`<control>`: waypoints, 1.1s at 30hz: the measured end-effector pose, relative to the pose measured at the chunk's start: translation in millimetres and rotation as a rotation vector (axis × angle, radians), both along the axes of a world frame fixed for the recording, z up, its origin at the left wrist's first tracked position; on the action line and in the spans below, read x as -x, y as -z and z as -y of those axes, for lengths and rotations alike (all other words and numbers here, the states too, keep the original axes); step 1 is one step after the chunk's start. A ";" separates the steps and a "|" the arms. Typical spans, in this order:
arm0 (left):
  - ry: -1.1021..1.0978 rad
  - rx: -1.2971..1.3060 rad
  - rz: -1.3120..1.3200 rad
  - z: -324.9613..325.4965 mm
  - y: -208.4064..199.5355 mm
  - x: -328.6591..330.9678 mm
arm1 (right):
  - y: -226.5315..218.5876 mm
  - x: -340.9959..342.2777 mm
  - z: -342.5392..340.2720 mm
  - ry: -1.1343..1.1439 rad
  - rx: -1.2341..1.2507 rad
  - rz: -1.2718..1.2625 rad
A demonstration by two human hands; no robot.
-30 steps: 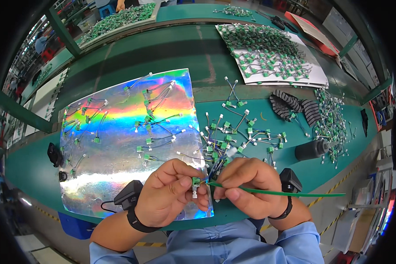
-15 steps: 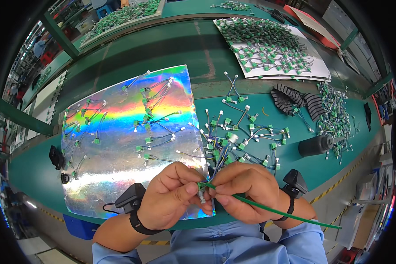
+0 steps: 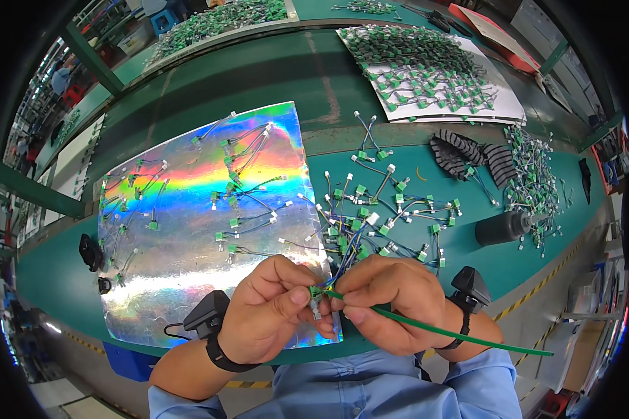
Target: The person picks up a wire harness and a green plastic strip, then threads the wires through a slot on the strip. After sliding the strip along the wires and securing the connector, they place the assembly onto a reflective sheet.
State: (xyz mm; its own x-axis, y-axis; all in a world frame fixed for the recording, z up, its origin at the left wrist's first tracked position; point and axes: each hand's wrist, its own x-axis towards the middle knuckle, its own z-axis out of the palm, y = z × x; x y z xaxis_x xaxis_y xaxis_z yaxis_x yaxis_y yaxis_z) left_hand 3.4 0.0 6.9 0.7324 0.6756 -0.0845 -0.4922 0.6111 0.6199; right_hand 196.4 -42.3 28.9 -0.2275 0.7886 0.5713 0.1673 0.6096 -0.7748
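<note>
Between the fingertips of my left hand (image 3: 269,307) is a small wired connector (image 3: 315,304), a green block with a metal barrel pointing down. Its blue wires (image 3: 353,255) run up and away toward a white plug (image 3: 372,218). My right hand (image 3: 395,302) pinches a long thin green stick (image 3: 454,328), whose near tip meets the connector where the wires join it. The stick's far end sticks out to the lower right, past my right wrist. Both hands are close together above the table's front edge, at the corner of the shiny sheet.
A shiny rainbow sheet (image 3: 189,272) with several wired connectors lies at left. More connectors (image 3: 398,209) are strewn on the green table (image 3: 398,164). At right are a black bottle (image 3: 500,229), a striped cloth (image 3: 458,153) and a connector heap (image 3: 531,181). Farther back sits a loaded white board (image 3: 496,112).
The green stick's far end has shifted slightly right and up. The connector in my left fingers has tilted a little, and both hands keep nearly the same place.
</note>
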 end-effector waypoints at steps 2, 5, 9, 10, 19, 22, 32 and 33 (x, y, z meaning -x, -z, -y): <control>0.003 -0.007 0.002 0.4 0.1 -1.0 | 0.0 -0.3 0.0 -0.005 0.011 0.000; 0.008 -0.019 0.006 1.2 0.6 -2.1 | -0.1 -0.8 -0.2 -0.017 0.035 0.000; 0.018 -0.035 0.007 1.5 1.6 -1.6 | -0.5 -2.5 -2.7 -0.066 0.076 -0.036; 0.025 -0.038 0.012 1.4 2.3 -1.8 | -1.3 -3.0 -3.2 -0.078 0.076 -0.036; 0.058 -0.119 -0.004 1.9 5.3 -2.9 | -0.4 -10.1 0.1 -0.119 0.128 -0.009; 0.002 -0.220 -0.062 2.8 8.5 -3.5 | -1.2 -10.3 1.5 -0.088 0.096 0.068; -0.122 -0.424 -0.160 4.8 7.4 0.1 | 5.8 -7.2 2.7 -0.089 0.189 -0.061; -0.123 -0.422 -0.161 3.9 8.2 -0.2 | 5.6 -6.8 3.7 -0.091 0.190 -0.062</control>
State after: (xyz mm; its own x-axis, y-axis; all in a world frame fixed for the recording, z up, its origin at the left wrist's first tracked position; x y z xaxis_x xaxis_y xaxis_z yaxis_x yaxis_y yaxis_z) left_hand 3.6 -3.9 -1.4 0.6448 0.7563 0.1106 -0.4222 0.2318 0.8763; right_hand 203.2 -46.0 23.3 -0.2719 0.8612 0.4295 0.0667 0.4621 -0.8843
